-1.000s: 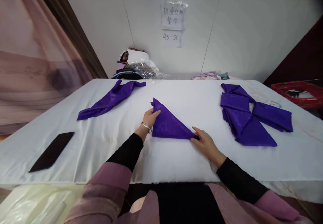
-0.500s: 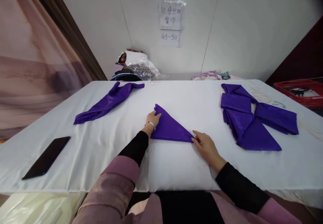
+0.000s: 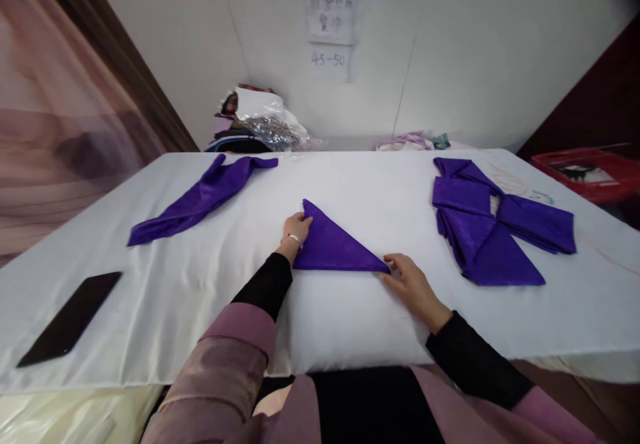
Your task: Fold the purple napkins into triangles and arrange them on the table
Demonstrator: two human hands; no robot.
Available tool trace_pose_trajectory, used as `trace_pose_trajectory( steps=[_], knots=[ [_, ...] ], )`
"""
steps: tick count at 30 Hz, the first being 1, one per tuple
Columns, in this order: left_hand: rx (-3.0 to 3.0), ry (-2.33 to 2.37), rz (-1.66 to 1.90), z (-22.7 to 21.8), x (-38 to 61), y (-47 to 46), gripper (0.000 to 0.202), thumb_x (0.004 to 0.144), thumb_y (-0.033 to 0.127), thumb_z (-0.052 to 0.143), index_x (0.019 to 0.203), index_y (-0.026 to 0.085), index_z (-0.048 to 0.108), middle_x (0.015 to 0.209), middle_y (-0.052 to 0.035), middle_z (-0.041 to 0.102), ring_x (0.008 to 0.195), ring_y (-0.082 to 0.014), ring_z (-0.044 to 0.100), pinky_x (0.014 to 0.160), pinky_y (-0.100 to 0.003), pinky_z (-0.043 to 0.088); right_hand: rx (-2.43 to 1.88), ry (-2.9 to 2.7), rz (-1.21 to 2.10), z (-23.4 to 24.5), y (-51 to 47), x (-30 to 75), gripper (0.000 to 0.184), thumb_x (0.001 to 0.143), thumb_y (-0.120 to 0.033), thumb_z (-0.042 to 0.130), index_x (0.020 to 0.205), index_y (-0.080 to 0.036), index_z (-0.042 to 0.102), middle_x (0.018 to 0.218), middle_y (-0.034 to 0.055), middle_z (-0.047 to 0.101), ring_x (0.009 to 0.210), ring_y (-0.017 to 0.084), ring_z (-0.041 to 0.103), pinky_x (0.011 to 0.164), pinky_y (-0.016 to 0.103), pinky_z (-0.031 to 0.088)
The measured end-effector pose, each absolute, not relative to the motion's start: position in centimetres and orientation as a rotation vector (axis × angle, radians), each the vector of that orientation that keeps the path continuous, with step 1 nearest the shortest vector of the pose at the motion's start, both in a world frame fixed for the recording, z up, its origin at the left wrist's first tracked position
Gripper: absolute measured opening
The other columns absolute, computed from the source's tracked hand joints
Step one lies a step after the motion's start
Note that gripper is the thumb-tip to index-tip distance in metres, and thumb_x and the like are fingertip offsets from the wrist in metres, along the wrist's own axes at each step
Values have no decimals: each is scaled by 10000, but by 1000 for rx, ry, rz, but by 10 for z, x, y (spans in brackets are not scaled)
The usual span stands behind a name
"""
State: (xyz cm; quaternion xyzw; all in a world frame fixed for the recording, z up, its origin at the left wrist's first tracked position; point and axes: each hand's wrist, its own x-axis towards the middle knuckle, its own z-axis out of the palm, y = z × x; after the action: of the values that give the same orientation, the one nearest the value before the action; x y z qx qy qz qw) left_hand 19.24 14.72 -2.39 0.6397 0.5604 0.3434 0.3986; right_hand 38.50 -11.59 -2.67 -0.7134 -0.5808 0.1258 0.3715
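Observation:
A purple cloth napkin [image 3: 334,247] lies folded into a triangle on the white table [image 3: 320,324] in front of me. My left hand [image 3: 296,229], with a bracelet on the wrist, pinches the napkin's far left corner. My right hand [image 3: 409,282] grips its near right tip, fingers pressed on the fabric. Both forearms wear black sleeves under a mauve garment.
An unfolded purple napkin [image 3: 200,194] stretches across the far left. A heap of folded purple napkins [image 3: 487,227] sits at the right. A black phone [image 3: 67,317] lies near the left front edge. Bagged cloth [image 3: 260,124] and a red crate [image 3: 590,174] stand beyond the table.
The triangular napkin has been drawn slightly nearer and flattened, with both hands keeping hold of its corners. The view has shifted a little down and to the right.

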Motion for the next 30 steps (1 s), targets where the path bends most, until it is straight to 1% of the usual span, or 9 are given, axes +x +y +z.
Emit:
trace_pose_trajectory(
  steps=[3,8,11,17,22,26,30],
  knots=[
    [1613,1441,851,-24,192,149,123,641,321,623,669,203,644,610,3,615,637,-174,564,603,-263,420,-1822,-1416,390,-25,-116,391,224,783,-337,595,969,-212,584,943,42,608,868,208,557,761,350,453],
    [1591,1450,842,-22,191,149,164,640,334,621,712,190,654,617,7,613,587,-153,539,561,-255,412,-1789,-1481,356,-20,-112,391,64,775,-251,621,806,-200,600,818,14,584,819,180,520,736,310,411],
    [1575,1451,852,-21,191,148,180,630,331,630,731,186,661,628,6,619,593,-151,543,557,-253,416,-1775,-1490,348,-19,-111,389,34,792,-212,610,767,-190,604,796,16,569,804,173,507,729,304,404],
    [1532,1446,843,-18,190,146,219,629,337,628,774,179,672,633,8,631,572,-147,551,539,-255,430,-1785,-1541,371,-20,-113,389,112,842,-183,559,755,-188,629,824,31,575,830,175,501,763,316,402],
    [1548,1455,795,-15,191,145,243,661,350,599,810,169,662,649,2,640,572,-139,560,544,-247,440,-1796,-1635,339,-15,-114,387,149,877,-175,512,753,-185,594,824,33,564,825,177,485,773,315,395],
    [1646,1506,710,-10,191,145,186,697,344,578,704,169,638,590,7,607,569,-139,554,524,-233,411,-1836,-1690,268,-13,-115,382,197,905,-203,462,720,-192,529,786,36,540,793,186,478,754,322,391],
    [1749,1590,571,-4,192,146,199,711,345,588,597,183,608,549,-3,591,569,-156,566,527,-249,401,-1870,-1680,213,-17,-114,380,226,894,-201,456,668,-202,466,758,37,524,768,192,474,726,328,388]
  ],
)
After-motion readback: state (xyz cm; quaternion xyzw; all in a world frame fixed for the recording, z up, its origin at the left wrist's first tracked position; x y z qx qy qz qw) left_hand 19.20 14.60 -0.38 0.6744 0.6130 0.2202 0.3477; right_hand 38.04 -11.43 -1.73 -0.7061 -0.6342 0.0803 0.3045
